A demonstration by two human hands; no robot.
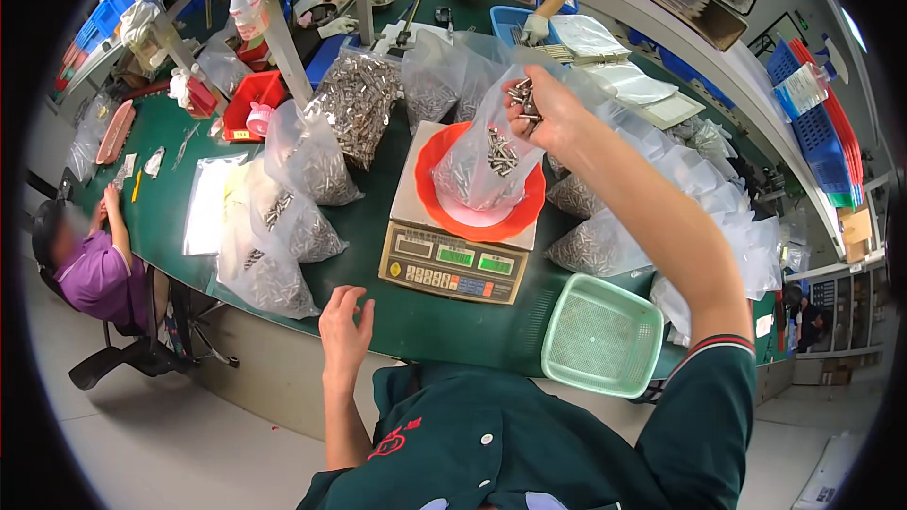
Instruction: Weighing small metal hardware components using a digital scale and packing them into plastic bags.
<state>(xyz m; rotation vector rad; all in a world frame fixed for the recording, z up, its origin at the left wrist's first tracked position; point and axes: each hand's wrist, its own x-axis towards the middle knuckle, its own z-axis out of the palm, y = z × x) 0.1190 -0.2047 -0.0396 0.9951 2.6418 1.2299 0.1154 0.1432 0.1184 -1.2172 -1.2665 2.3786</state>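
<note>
While the right hand (546, 106) pinches a cluster of small silver screws (521, 94) above a clear plastic bag (477, 156), that bag stands open in one orange bowl (444, 212) on one scale (452, 260). More screws glint inside it. The left hand (345, 326) rests open and empty at the green table's (378, 217) edge. One pale green basket (602, 335) sits beside the scale.

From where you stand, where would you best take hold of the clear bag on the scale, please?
Probably the clear bag by its open upper rim, from above on the left: it stands upright in the red dish, the right hand already holds screws over its right edge, and the left hand is free.
</note>
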